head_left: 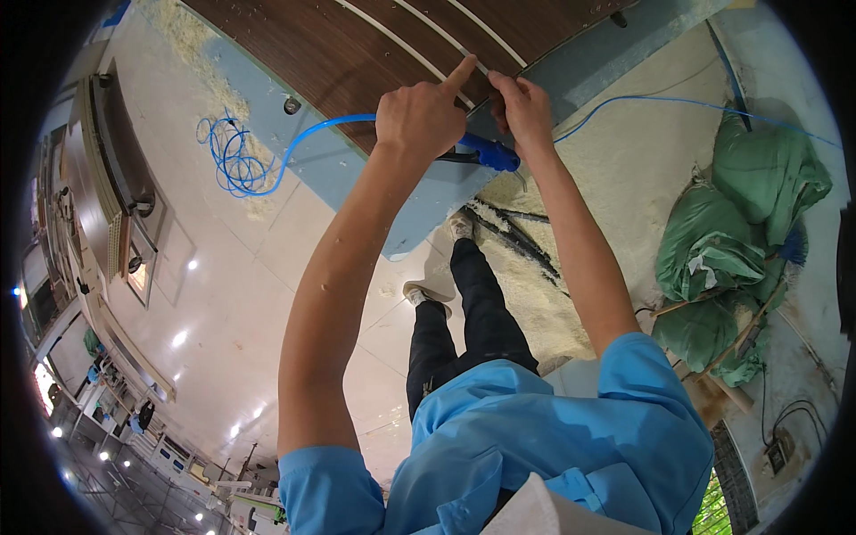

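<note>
White strip (436,28) meets left hand (417,118) at index fingertip (right hand (528,114) alongside).

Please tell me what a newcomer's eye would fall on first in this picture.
Probably the two hands at top centre: the left hand with its index finger stretched out over the dark brown board with pale strips, and the right hand close beside it. Next might come the bright blue hose, loosely coiled left of the hands, and the bulging green sacks at the right.
</note>
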Demonstrator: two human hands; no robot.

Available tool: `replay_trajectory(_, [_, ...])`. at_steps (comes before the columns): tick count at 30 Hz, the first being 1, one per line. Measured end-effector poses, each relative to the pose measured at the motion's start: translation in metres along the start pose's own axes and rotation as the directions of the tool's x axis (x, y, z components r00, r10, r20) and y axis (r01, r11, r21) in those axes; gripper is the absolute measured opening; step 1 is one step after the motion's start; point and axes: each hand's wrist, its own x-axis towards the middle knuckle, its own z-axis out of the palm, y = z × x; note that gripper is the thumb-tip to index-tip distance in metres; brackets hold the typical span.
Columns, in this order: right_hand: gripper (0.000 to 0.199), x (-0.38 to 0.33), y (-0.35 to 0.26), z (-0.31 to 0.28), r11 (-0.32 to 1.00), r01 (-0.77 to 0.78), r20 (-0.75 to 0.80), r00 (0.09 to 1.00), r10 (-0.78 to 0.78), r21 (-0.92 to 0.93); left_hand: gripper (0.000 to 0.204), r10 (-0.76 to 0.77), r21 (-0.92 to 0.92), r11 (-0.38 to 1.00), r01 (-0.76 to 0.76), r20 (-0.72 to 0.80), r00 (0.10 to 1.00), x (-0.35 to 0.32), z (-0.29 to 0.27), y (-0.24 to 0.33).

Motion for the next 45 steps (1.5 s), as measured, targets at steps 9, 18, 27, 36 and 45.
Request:
replay_trajectory(9, [0.048,0.005,0.005,0.0,0.974,0.096,-0.051,0.993,-0.108,-0.206,0.084,-0.022,0.002,1.0,0.022,-0.063,0.998,0.003,0.004,0.0])
replay_trajectory(18, [0.037,-0.012,0.001,-0.024,0.965,0.175,0.021,0.985,-0.174,-0.194,0.082,0.066,0.043,0.997,-0.067,0.022,0.998,-0.007,-0.005,0.019])
replay_trajectory(27, [0.025,-0.013,-0.008,-0.079,0.991,0.129,0.032,0.991,-0.13,0.04,0.08,0.176,0.04,0.984,-0.176,0.009,0.984,0.01,0.005,0.063])
replay_trajectory(36, [0.027,-0.005,-0.012,-0.079,0.998,0.056,-0.018,0.998,-0.057,-0.036,0.075,0.136,0.038,0.99,-0.137,0.023,0.99,0.016,0.003,0.068])
replay_trajectory(45, [0.037,0.032,-0.022,-0.052,0.977,0.076,0.01,0.997,-0.075,-0.199,0.072,0.016,-0.016,1.0,-0.016,-0.008,1.0,0.035,-0.015,0.052])
